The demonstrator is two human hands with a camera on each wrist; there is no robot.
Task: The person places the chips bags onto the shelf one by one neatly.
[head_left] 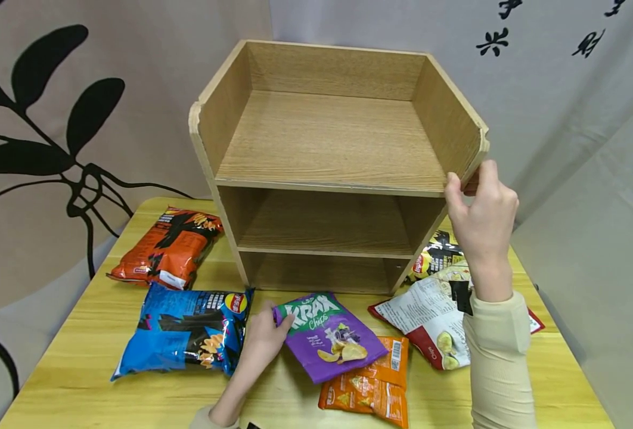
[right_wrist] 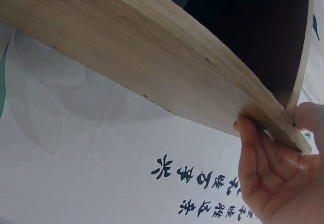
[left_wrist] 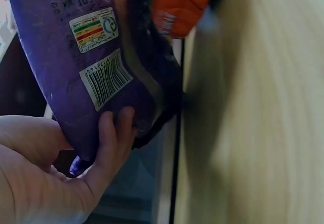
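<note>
Left hand [head_left: 263, 338]: I see fingers [left_wrist: 108, 142] pinching purple chip bag [head_left: 329, 339] by one corner | bag before wooden shelf [head_left: 327, 143], partly covering orange packet [head_left: 367, 393] on counter [head_left: 102, 393] | right hand [head_left: 485, 223]: fingers curled round shelf's right side panel [head_left: 453, 119]

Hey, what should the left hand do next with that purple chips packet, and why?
Probably lift the purple chips packet toward the middle compartment of the wooden shelf unit. The left hand holds the packet by a corner, the compartment's open front faces it, and the right hand grips the unit's right side panel, which may keep it steady.
</note>
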